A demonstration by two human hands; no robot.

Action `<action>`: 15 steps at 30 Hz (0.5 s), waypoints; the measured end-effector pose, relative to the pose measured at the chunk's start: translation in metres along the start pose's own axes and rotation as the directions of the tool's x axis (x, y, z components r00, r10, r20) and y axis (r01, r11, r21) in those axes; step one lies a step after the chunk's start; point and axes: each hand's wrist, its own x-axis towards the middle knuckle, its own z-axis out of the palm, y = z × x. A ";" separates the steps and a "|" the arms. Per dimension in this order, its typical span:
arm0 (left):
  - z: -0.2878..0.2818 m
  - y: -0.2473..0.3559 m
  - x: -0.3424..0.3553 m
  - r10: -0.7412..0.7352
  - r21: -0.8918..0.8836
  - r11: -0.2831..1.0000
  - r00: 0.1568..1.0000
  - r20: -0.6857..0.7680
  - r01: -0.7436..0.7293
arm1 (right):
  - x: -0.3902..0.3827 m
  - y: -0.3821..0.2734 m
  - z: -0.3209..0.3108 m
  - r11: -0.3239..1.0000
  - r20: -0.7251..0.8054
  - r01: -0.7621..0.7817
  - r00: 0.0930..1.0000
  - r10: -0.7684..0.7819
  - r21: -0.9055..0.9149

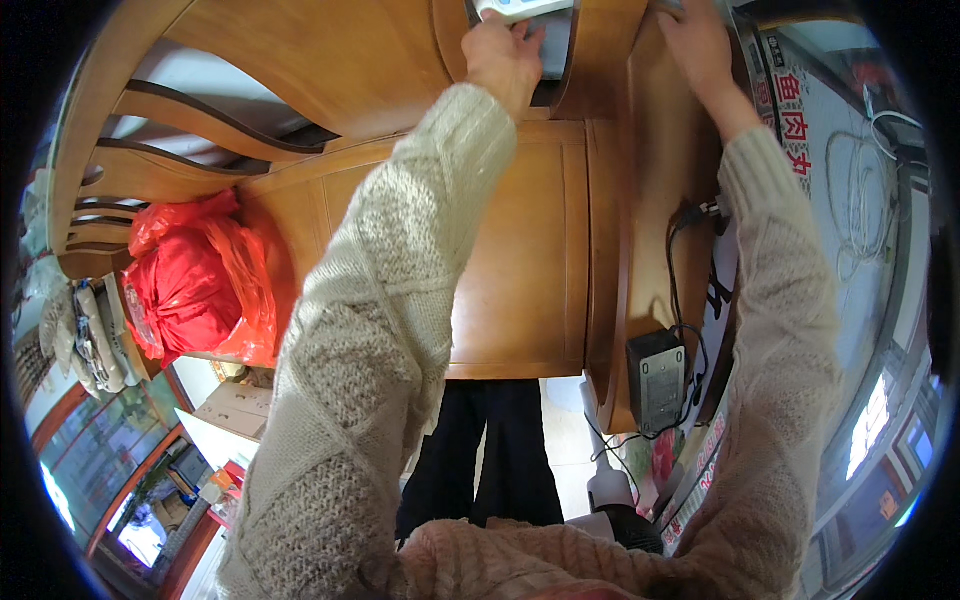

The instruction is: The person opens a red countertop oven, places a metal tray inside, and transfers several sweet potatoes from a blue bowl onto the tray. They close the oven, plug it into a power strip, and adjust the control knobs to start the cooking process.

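Note:
Both my arms, in cream knitted sleeves, reach forward over a wooden bench [510,250]. My left hand [503,58] is at the top of the view, in a gap of the bench's backrest. Its fingers are closed on the edge of a white plastic device [525,9], most of which is cut off by the frame. At the top right, my right hand [694,45] rests by the far end of the wide wooden armrest [655,180]. Its fingertips run out of view, so whether they hold anything is hidden.
A red plastic bag [190,285] sits on the bench's left end. On the armrest, a black power adapter [657,380] lies with its cable and plug [710,208]. A coiled white cable [858,205] lies at the right. Below stands a white-and-grey appliance [610,490].

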 end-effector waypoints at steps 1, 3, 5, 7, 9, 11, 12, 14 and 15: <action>0.005 0.003 -0.021 -0.021 -0.040 0.999 0.997 -0.070 0.018 | -0.012 0.002 0.002 0.994 0.050 -0.087 0.995 0.084 0.063; 0.000 0.007 -0.027 -0.075 -0.182 0.982 0.985 -0.154 0.047 | -0.036 -0.003 0.016 0.980 -0.011 -0.129 0.991 0.132 0.153; -0.014 0.005 -0.016 -0.147 -0.377 0.923 0.976 -0.159 0.078 | -0.051 -0.009 0.021 0.961 -0.033 -0.179 0.981 0.190 0.209; -0.030 0.005 -0.012 -0.222 -0.528 0.839 0.969 -0.113 0.130 | -0.071 -0.027 0.021 0.937 0.001 -0.260 0.964 0.267 0.235; -0.052 0.007 -0.012 -0.304 -0.688 0.692 0.953 -0.004 0.218 | -0.086 -0.057 0.011 0.912 -0.003 -0.286 0.954 0.300 0.293; -0.077 0.006 -0.027 -0.429 -0.501 0.772 0.902 0.043 0.391 | -0.098 -0.086 0.003 0.883 0.018 -0.288 0.953 0.303 0.372; -0.095 0.005 -0.039 -0.491 -0.397 0.790 0.870 0.048 0.467 | -0.106 -0.097 0.009 0.790 0.129 -0.375 0.924 0.360 0.485; -0.138 0.002 -0.074 -0.449 0.099 0.890 0.893 0.019 0.445 | -0.126 -0.112 0.019 0.544 0.362 -0.547 0.835 0.415 0.637; -0.162 0.006 -0.094 -0.450 0.331 0.841 0.893 -0.015 0.429 | -0.144 -0.115 0.030 0.445 0.536 -0.687 0.727 0.429 0.575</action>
